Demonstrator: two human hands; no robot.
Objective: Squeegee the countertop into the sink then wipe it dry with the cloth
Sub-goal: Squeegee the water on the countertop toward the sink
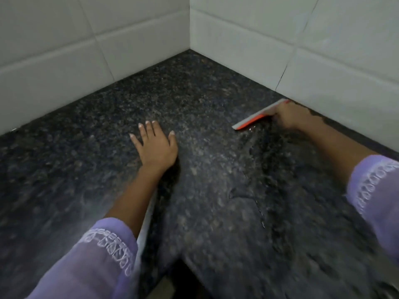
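A dark speckled granite countertop (pixel 205 100) fills the corner between two tiled walls. My right hand (pixel 289 116) is shut on a squeegee (pixel 254 118) with an orange body and a pale blade, held on the counter close to the right wall. A thin trail of water (pixel 251 147) runs back from the blade toward me. My left hand (pixel 154 145) lies flat on the counter with its fingers spread and nothing in it. Neither the sink nor the cloth is in view.
White tiled walls (pixel 280 39) meet at the back corner and close off the counter on the left and right. The counter's front edge has an inner corner (pixel 181 258) near me, with floor below it. Lilac sleeves cover both forearms.
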